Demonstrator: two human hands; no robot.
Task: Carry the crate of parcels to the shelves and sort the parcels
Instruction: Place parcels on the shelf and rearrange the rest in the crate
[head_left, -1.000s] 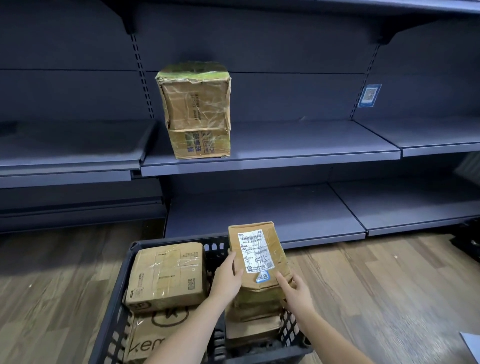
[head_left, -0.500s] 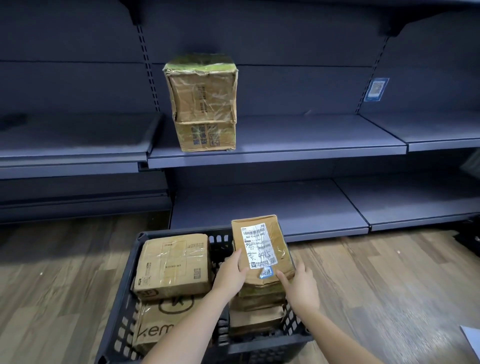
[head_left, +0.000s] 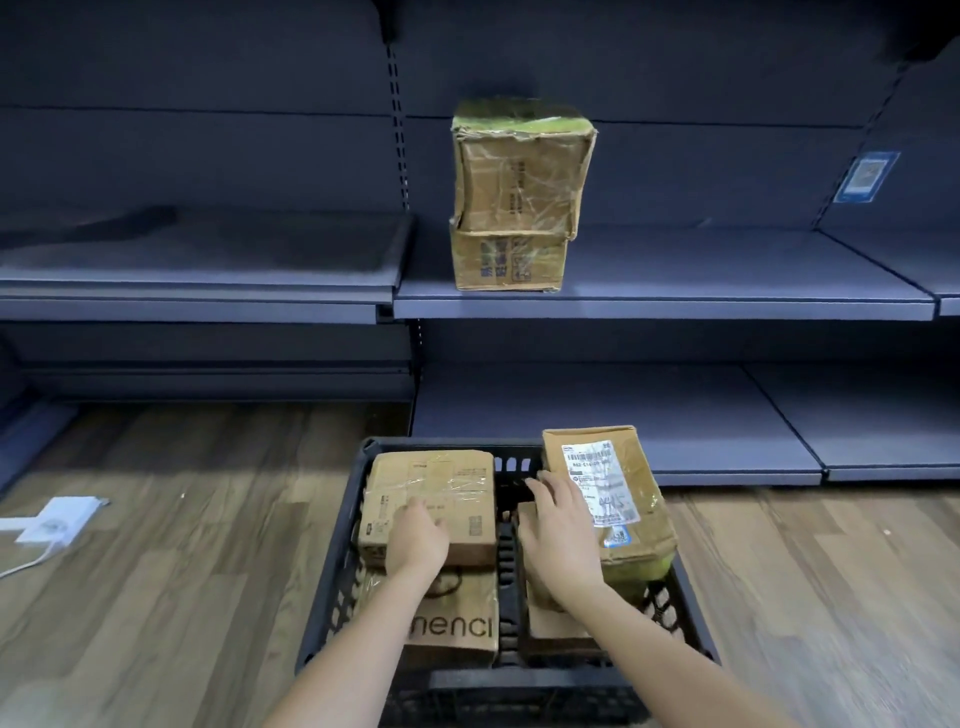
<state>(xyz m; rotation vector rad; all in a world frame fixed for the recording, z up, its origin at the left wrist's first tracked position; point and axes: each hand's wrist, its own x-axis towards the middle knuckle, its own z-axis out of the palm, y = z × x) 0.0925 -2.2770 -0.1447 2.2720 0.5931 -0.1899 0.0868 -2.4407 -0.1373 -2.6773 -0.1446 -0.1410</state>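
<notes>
Far left of frame we see a white power strip (head_left: 54, 519) on the wood floor (head_left: 182, 545), cord trailing off the edge, well apart from the work. Centre-bottom sits the black crate (head_left: 332, 597), set down on the floor just in front of the lowest shelf (head_left: 675, 415), so we judge the carrying part is done. In the crate's left half a taped brown box (head_left: 431, 483) lies on top of a printed carton (head_left: 457, 623); our left hand (head_left: 418, 535) rests on the taped box, fingers bent over its near face, looks like a grasp starting but we cannot tell if it grips. Our right hand (head_left: 561, 535) lies spread and relaxed over a small parcel (head_left: 530, 519) in the crate's right half, holding nothing that we can see. Just right of it the labelled parcel (head_left: 618, 493) stands tilted against the crate's right wall, touched by neither hand. Above centre, two stacked boxes (head_left: 519, 192) sit on the middle shelf (head_left: 727, 280), near its left end and close to its front lip: sorting begun, at least four parcels left in the crate by our count. Room: middle shelf is bare to the right of the stack, lowest shelf bare too. Watch the crate rim on lift-out, the shelf lips, and the dented upper box leaning slightly over the lower one.
</notes>
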